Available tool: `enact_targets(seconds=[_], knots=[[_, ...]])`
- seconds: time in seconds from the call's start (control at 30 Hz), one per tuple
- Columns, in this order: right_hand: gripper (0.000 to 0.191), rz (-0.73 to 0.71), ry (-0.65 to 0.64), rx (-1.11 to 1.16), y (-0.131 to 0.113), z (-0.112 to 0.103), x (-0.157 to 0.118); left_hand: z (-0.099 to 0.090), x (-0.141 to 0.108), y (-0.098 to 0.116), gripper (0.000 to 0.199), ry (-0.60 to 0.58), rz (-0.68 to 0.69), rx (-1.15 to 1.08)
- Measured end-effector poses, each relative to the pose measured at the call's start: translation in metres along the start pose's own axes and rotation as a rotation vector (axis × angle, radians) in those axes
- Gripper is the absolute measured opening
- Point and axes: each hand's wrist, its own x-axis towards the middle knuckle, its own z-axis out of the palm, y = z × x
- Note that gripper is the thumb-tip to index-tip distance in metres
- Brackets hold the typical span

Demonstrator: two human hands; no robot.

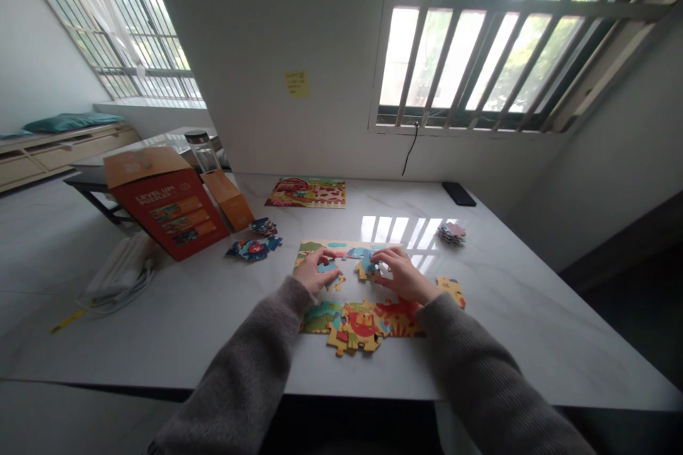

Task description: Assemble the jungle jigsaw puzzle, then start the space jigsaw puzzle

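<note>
The partly joined puzzle (320, 317) is lying on the white table (533, 348) right in front of me, a gap showing in its middle. My left hand (314, 271) is curving over its left side, thumb and fingers apart, beside a blue piece (328, 277). My right hand (404, 276) is reaching over its upper right, fingertips at a blue-and-yellow section (366, 268); whether they're pinching it, I can't tell. Yellow pieces (451, 290) are lying by my right wrist. Farther out, 1 stack of pieces (452, 232) is sitting to the right, 2 dark-blue clusters (255, 249) are lying left near a red box (176, 210), and 1 phone (459, 193) is resting at the back.
</note>
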Motion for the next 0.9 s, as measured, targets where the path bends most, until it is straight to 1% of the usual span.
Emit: enact_targets(seconds=[0.1, 0.2, 0.4, 0.57, 0.73, 0.9], knots=[[0.028, 0.006, -0.056, -0.061, -0.0027, 0.0035, 0.0043, 0.0008, -0.0006, 0.001, 0.04, -0.02, 0.0, -0.015], [0.027, 0.007, -0.086, -0.094, -0.0038, 0.0055, 0.0072, 0.0017, -0.0013, 0.0038, 0.044, -0.035, -0.025, -0.058], [0.026, 0.019, -0.089, -0.113, -0.0016, 0.0081, 0.0091, 0.0019, -0.0016, 0.0089, 0.038, -0.046, -0.026, -0.126], [0.027, 0.016, -0.106, -0.1, -0.0015, 0.0101, 0.01, 0.0033, -0.0006, 0.0046, 0.039, -0.033, -0.002, -0.191], [0.027, 0.011, -0.112, -0.108, -0.002, 0.0109, 0.0098, 0.0052, 0.0004, 0.0023, 0.04, -0.046, -0.008, -0.276], [0.026, 0.0, -0.119, -0.11, -0.0017, 0.011, 0.0097, 0.0061, 0.0018, -0.0006, 0.038, -0.04, 0.001, -0.286]])
